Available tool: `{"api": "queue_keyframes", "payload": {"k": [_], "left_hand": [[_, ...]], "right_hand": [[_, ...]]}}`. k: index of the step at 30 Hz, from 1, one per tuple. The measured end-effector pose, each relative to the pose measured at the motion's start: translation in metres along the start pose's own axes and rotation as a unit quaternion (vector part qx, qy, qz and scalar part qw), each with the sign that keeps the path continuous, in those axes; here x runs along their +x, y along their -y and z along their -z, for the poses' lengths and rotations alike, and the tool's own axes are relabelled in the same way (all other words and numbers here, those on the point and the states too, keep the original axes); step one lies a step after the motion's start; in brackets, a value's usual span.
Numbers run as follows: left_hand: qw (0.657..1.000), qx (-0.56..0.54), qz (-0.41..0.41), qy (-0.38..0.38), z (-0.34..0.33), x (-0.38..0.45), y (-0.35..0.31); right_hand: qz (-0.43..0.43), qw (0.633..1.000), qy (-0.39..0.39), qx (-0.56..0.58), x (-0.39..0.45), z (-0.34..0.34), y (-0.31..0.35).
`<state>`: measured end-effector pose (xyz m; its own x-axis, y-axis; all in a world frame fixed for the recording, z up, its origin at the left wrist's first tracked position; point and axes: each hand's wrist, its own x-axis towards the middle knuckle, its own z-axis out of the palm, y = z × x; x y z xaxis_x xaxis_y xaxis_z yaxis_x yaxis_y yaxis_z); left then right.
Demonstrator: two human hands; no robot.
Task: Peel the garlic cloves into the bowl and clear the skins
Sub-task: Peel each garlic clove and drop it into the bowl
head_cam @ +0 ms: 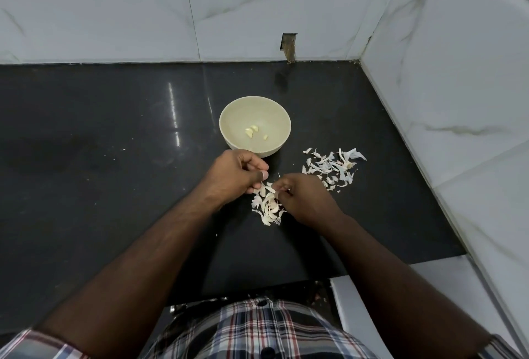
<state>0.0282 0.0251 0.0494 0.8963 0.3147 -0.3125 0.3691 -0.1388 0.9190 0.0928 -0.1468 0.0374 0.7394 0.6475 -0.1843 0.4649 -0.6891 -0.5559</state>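
Hands meet just nearside of the round cream bowl (254, 129): left hand (234, 172) and right hand (303, 198) both curled, pinching papery white garlic skins (267, 204).

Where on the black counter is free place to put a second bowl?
Free: the wide counter left of the bowl, and the strip between bowl and back wall. Crowded: skins right of the bowl, the pile under both hands.
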Motion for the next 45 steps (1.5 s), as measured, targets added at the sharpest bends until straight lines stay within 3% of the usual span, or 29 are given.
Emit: {"api": "queue_keyframes", "payload": {"k": [3, 8, 17, 22, 25, 29, 32, 36, 45], "left_hand": [[0.995, 0.087, 0.01, 0.045, 0.006, -0.001, 0.01], [0.955, 0.273, -0.016, 0.116, 0.006, -0.009, 0.019], [0.919, 0.366, -0.091, 0.111, -0.005, -0.017, 0.022], [0.935, 0.337, -0.09, 0.065, -0.006, -0.016, 0.024], [0.961, 0.262, -0.077, 0.038, -0.005, -0.018, 0.021], [0.992, 0.107, -0.06, 0.023, -0.009, -0.018, 0.016], [0.998, 0.021, -0.055, 0.007, -0.014, -0.02, 0.012], [0.997, -0.058, -0.054, -0.014, -0.019, -0.023, 0.007], [0.994, -0.055, -0.079, -0.054, -0.028, -0.023, 0.0]], "right_hand": [[-0.007, 1.0, -0.005, 0.018, -0.003, 0.005, -0.001], [0.01, 0.997, 0.075, 0.007, -0.014, 0.003, -0.008], [0.025, 0.999, 0.027, -0.034, -0.012, -0.014, -0.005], [-0.006, 0.999, 0.004, 0.033, -0.016, -0.004, -0.004], [-0.044, 0.991, -0.026, 0.122, -0.014, -0.002, -0.006], [-0.081, 0.939, -0.029, 0.333, -0.015, 0.002, 0.0], [-0.087, 0.899, -0.042, 0.428, -0.018, 0.008, 0.008], [-0.084, 0.89, -0.055, 0.445, -0.019, 0.009, 0.01], [-0.087, 0.879, -0.057, 0.464, -0.015, 0.019, 0.009]]}}
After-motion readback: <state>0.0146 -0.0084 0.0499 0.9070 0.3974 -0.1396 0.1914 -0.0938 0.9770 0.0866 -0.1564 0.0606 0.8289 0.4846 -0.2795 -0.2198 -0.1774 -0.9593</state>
